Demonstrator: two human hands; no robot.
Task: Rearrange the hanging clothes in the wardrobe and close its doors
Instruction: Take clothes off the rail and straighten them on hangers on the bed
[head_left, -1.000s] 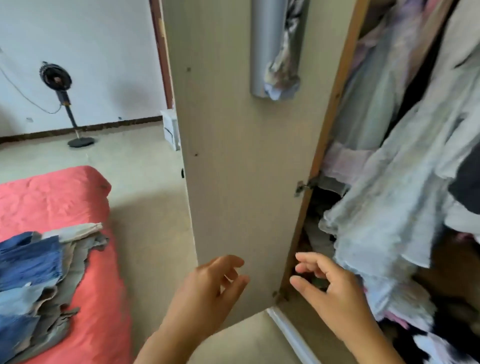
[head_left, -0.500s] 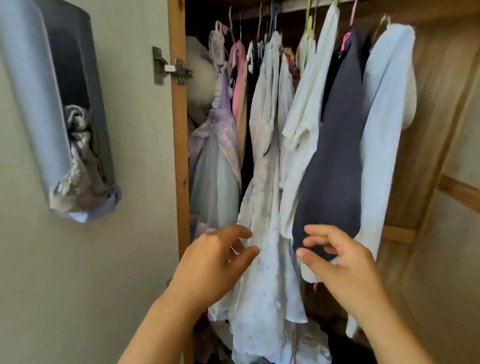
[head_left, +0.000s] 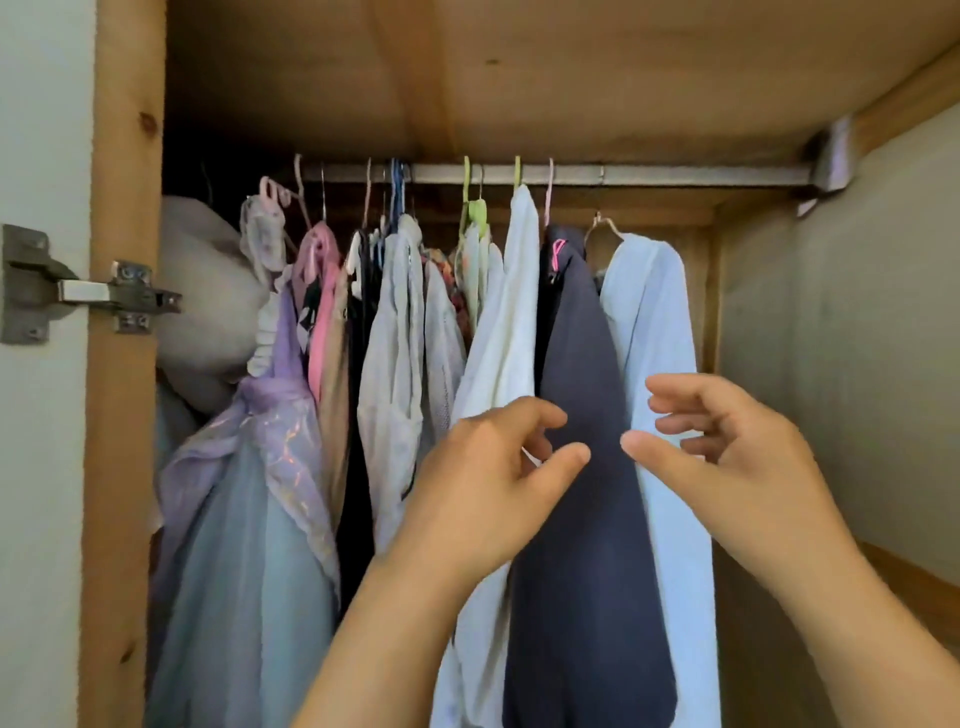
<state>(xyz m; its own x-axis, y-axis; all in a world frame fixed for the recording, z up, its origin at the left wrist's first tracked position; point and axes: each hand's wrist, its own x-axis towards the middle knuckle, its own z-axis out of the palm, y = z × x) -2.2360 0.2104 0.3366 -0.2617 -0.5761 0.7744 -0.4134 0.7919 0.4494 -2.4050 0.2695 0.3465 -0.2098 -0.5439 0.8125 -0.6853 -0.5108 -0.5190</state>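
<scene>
View vs. 0.5 s ago: had tipped up; rail (head_left: 649, 174) and wardrobe ceiling now showed, grey door pocket w/ cloth gone from sight.
Wardrobe (head_left: 124, 415): open; left frame post w/ metal hinge (head_left: 88, 291) in view.
Clothes: hung on hangers along the rail, bunched left to centre; right stretch of rail bare.
Order, left to right: lilac dress (head_left: 270, 441), pink top (head_left: 324, 312), pale grey shirt (head_left: 395, 338), white shirt (head_left: 511, 322), navy garment (head_left: 587, 519), light blue shirt (head_left: 654, 322).
Left hand (head_left: 483, 483): raised higher than before, in front of white shirt & navy garment; fingers loosely curled, thumb apart, gripping nothing.
Right hand (head_left: 727, 452): also up, in front of light blue shirt; fingers loosely bent, holding nothing.
Hands: near each other, not touching; navy garment showed between them.
Contact w/ cloth: couldn't tell.
</scene>
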